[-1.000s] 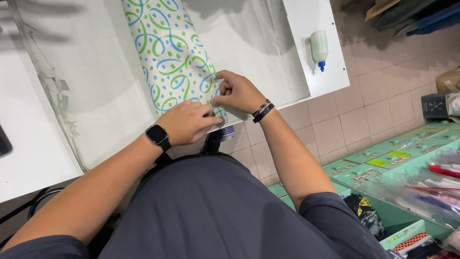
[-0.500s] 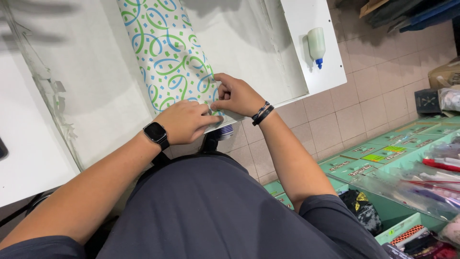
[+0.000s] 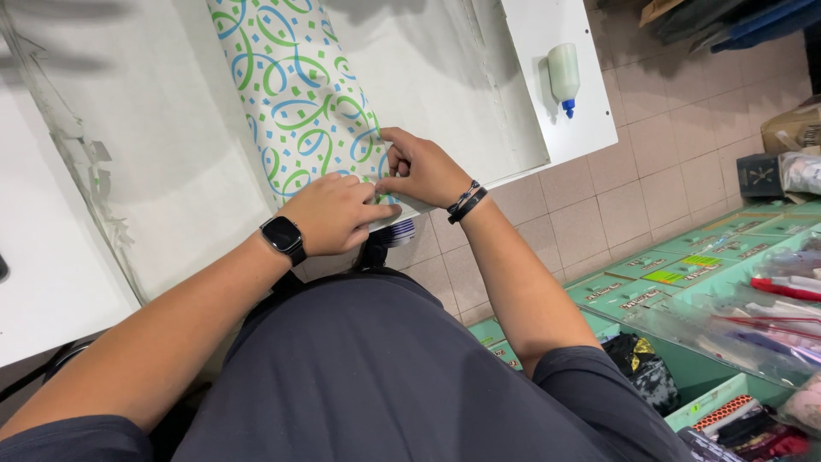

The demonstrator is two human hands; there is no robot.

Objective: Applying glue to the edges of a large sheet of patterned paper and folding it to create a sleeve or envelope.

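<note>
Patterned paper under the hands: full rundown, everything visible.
The patterned paper is a long white sheet or wrapped package printed with green and blue swirls and small squares. It looks thin and slightly glossy. It lies flat and diagonal on the white table, running off the top of the view, its near end at the table edge. The left hand and right hand press and pinch that end.

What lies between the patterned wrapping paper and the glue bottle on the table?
In the head view, only a plain white sheet and bare white tabletop separate the patterned wrapping paper from the glue bottle.
</note>
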